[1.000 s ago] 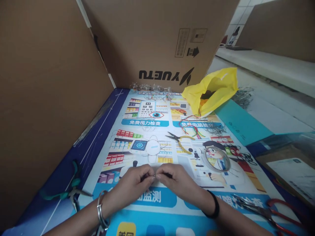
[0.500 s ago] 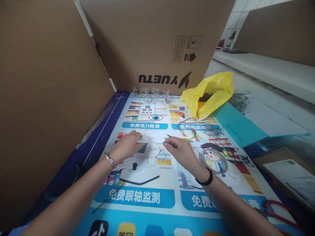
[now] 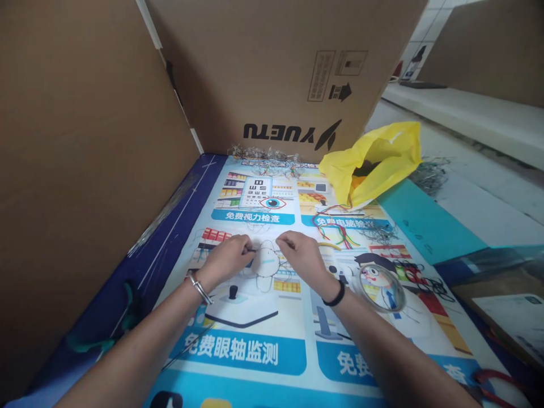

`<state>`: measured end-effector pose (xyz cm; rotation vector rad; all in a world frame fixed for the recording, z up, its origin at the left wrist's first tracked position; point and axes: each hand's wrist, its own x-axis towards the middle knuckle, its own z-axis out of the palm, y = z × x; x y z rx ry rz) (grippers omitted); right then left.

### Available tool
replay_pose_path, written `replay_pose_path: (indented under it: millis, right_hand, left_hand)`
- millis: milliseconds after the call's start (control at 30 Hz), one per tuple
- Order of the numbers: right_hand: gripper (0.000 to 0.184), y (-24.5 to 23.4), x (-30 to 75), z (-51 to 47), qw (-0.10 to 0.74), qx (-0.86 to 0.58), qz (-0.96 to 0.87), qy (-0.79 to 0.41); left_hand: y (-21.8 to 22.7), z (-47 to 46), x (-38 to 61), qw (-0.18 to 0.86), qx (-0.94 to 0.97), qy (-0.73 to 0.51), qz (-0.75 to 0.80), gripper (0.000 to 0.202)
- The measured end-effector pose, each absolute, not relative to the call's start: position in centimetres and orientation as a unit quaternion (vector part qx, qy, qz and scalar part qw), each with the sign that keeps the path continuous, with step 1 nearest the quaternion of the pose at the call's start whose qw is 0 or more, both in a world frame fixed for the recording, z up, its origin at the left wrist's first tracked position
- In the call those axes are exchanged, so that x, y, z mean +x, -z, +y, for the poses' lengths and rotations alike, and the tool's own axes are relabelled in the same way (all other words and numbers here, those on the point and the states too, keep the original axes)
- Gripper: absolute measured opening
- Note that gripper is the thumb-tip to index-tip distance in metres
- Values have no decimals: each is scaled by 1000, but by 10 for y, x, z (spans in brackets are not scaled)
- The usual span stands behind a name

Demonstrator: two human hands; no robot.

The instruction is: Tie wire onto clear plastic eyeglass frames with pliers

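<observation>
My left hand [image 3: 229,258] is closed in a pinch above the printed poster [image 3: 291,351], and a thin dark tip shows at its fingers. My right hand [image 3: 301,258] is pinched too, a short way to the right. Whatever sits between its fingertips is too small to make out. A white printed figure [image 3: 267,263] lies between the hands, with fine thread-like lines around it. Beyond the right wrist lies a clear round ring-shaped item [image 3: 402,300]. Red, yellow and green cords [image 3: 346,235] spread on the poster behind the right hand.
A yellow bag [image 3: 386,164] lies open at the back right beside a turquoise sheet [image 3: 429,226]. Cardboard walls [image 3: 276,68] rise behind and left. Silvery wire tangles [image 3: 266,154] line the back edge. Black cords [image 3: 440,286] and red scissor-like handles [image 3: 488,377] lie on the right.
My left hand has gone from loosely spread fingers to a pinch and moved slightly right. A dark pointed tip at my right fingers no longer shows there; one shows at my left fingers.
</observation>
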<state>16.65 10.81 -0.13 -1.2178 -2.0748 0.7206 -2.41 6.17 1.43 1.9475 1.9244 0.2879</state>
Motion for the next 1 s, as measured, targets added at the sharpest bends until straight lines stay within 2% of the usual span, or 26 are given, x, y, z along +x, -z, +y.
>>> replay_pose_path:
  millis: [133, 367, 733, 1000]
  right_hand:
    - [16, 7, 163, 107, 320, -459, -793, -240]
    - [16, 19, 162, 104, 345, -441, -802, -207]
    - [15, 20, 166, 104, 353, -451, -794, -204]
    - [15, 16, 171, 102, 370, -469, -760, -256]
  left_hand:
    - [-11, 60, -22, 191, 697, -133, 678, 4]
    - [-9, 58, -19, 191, 705, -169, 662, 10]
    - [-8, 55, -17, 293, 657, -226, 657, 14]
    - [-4, 54, -17, 362, 625, -267, 638, 15]
